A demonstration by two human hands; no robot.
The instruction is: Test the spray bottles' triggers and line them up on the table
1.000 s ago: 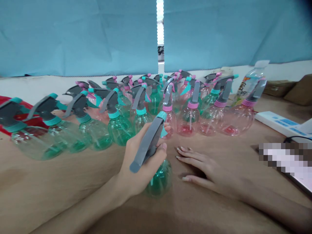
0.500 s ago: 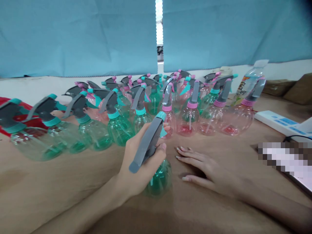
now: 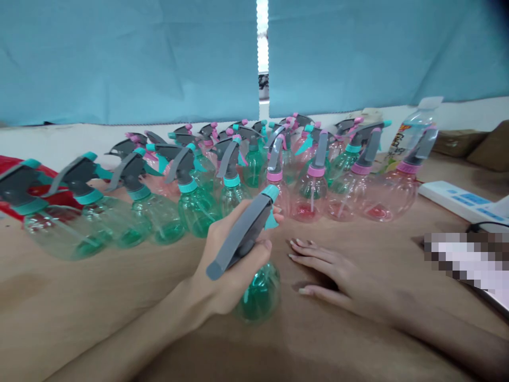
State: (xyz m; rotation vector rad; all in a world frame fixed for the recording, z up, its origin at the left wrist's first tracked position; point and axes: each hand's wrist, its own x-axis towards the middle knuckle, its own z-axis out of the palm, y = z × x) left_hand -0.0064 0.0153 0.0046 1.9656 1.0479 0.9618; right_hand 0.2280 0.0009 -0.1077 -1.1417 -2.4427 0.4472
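Observation:
My left hand is wrapped round the neck of a green spray bottle with a grey and turquoise trigger head. The bottle stands on or just above the wooden table; I cannot tell which. My fingers hide its neck. To the right, my right hand rests on the tabletop, fingers stretched out and holding nothing. In front of both hands stands a row of more spray bottles, among them a green one with a turquoise collar and a pink one with a pink collar.
Several further spray bottles crowd behind the front row. A clear drink bottle stands at the back right, near brown boxes. A white and blue device and a blurred-out flat object lie at the right. Red material shows at far left.
The held bottle's head has turned slightly, its nozzle moving a little to the right and its rear end left. My right hand has stayed in place. The view has shifted slightly.

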